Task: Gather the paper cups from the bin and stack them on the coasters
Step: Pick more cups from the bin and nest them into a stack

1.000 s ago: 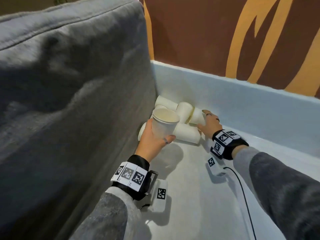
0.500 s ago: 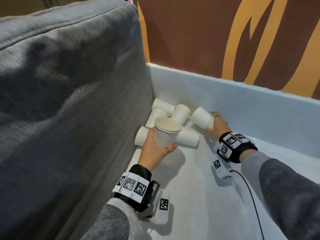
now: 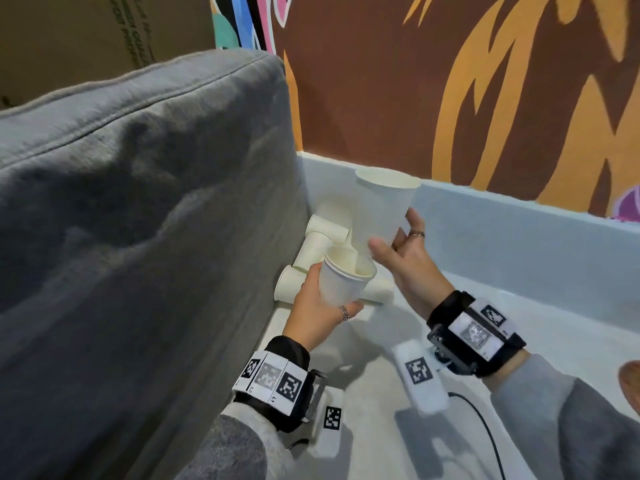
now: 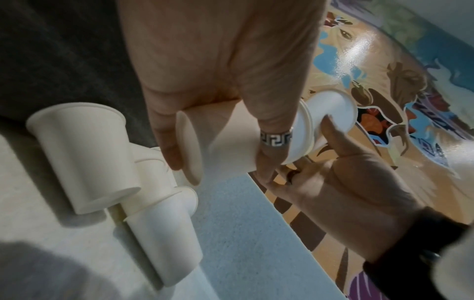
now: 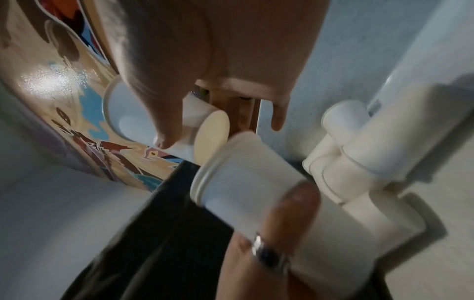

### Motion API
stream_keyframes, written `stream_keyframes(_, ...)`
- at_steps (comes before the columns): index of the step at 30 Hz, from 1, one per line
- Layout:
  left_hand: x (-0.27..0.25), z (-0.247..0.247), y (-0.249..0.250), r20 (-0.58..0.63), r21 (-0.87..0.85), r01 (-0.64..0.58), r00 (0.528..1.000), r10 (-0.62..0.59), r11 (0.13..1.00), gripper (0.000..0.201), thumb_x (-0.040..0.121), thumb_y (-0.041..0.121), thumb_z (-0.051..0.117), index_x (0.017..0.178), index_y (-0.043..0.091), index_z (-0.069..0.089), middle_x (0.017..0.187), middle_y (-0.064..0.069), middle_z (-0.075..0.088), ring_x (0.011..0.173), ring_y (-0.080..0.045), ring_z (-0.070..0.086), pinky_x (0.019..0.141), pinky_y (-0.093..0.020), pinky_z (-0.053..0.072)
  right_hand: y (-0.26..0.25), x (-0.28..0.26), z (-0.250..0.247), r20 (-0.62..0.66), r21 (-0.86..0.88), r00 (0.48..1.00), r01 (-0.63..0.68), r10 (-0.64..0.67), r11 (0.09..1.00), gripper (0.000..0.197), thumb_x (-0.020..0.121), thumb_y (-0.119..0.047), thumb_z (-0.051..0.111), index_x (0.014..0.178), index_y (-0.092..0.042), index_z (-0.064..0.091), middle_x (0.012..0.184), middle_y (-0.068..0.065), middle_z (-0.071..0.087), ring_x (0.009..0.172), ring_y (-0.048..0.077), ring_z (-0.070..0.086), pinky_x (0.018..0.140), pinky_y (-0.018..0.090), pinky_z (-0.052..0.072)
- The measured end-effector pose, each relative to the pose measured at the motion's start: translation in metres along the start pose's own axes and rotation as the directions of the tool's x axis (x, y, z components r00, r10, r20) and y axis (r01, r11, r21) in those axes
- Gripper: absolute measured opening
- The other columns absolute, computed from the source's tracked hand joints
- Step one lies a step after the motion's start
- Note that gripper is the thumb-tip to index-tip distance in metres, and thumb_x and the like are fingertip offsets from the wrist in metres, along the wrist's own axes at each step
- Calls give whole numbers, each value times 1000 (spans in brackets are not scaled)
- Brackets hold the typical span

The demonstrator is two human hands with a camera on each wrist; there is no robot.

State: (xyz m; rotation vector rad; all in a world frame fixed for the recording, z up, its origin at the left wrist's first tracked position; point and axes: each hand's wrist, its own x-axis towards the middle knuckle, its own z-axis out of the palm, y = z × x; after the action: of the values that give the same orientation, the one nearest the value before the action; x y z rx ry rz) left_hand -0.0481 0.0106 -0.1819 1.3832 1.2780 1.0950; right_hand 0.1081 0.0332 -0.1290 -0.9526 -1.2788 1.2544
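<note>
My left hand (image 3: 320, 315) grips a white paper cup (image 3: 344, 282) upright by its side, mouth up, over the bin floor. My right hand (image 3: 398, 244) holds a second white cup (image 3: 382, 206) above and just right of it, its base just over the first cup's rim. In the left wrist view the held cup (image 4: 231, 146) lies between my fingers, with the other cup's rim (image 4: 330, 111) beyond it. Several more cups (image 3: 318, 244) lie on their sides in the bin's far left corner, partly hidden behind the held ones. No coasters are in view.
A grey cushion (image 3: 138, 220) forms a tall wall along the left. The pale blue bin wall (image 3: 519, 230) runs across the back under a brown and orange mural (image 3: 450, 81). White tagged wrist devices and a black cable (image 3: 485, 427) hang over the bin floor (image 3: 374, 393).
My right hand has lifted a cup off the pile and brought it up and left, over the cup in my left hand. The left hand has held nearly still.
</note>
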Motion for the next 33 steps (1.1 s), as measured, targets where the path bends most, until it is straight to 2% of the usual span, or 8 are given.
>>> stream_keyframes(6,-3,-2,10,18,-57,-24,1000,25,998,63,71,7,78,123,21,44,107,-1,61,97,-16,61,65,-22,50,7,-24,16,126,-48,991,-48,54,998,79,73,-29,67,127,-50,13,129,-20,49,119,-4,48,85,18,47)
stream_keyframes(12,-4,-5,15,-3,-99,-61,998,62,993,61,70,2,79,119,19,46,107,1,61,99,-16,60,81,-35,55,-8,-28,14,92,-273,983,177,-158,946,81,71,-42,70,129,-53,15,143,-24,29,132,-3,32,99,9,37)
stream_keyframes(17,-2,-4,19,-25,-130,-97,995,94,987,59,71,0,78,117,19,47,105,3,61,93,-9,59,67,-16,50,-8,-24,14,228,-399,963,228,-145,888,52,89,-42,48,134,-43,21,143,-17,37,131,-4,35,106,13,30)
stream_keyframes(20,2,-11,17,-94,-99,-114,990,105,988,62,70,1,80,120,16,46,107,4,59,95,-7,58,67,-10,48,5,-13,6,53,-358,988,157,-148,920,33,98,-38,35,130,-35,31,136,-10,44,122,-6,41,97,7,34)
stream_keyframes(23,8,-21,11,-139,-70,-72,988,62,995,63,69,6,81,121,16,45,106,6,59,97,-12,58,75,-19,50,36,8,-7,-157,-420,987,-92,28,903,32,100,-30,37,129,-17,38,122,-4,48,119,13,47,98,25,39)
stream_keyframes(26,13,-30,6,-164,-56,-47,986,38,997,62,70,7,81,120,15,45,106,5,58,99,-13,58,79,-25,49,71,22,-10,-126,-724,968,-239,217,646,54,92,-34,55,138,-15,32,126,2,48,123,19,42,104,37,35)
stream_keyframes(29,14,-36,2,-175,-49,-38,984,29,998,61,71,5,80,120,13,44,103,9,56,94,-7,57,72,-15,45,92,30,-2,-59,-937,964,-143,260,319,79,82,-38,66,145,-19,22,143,4,38,132,24,34,104,41,31)
stream_keyframes(33,14,-38,-7,-180,-14,-14,984,11,1000,62,70,8,81,120,12,44,101,10,55,91,-4,55,69,-13,43,104,41,2,-125,-972,963,-167,239,163,89,79,-43,69,147,-22,16,139,5,43,130,26,35,101,44,28)
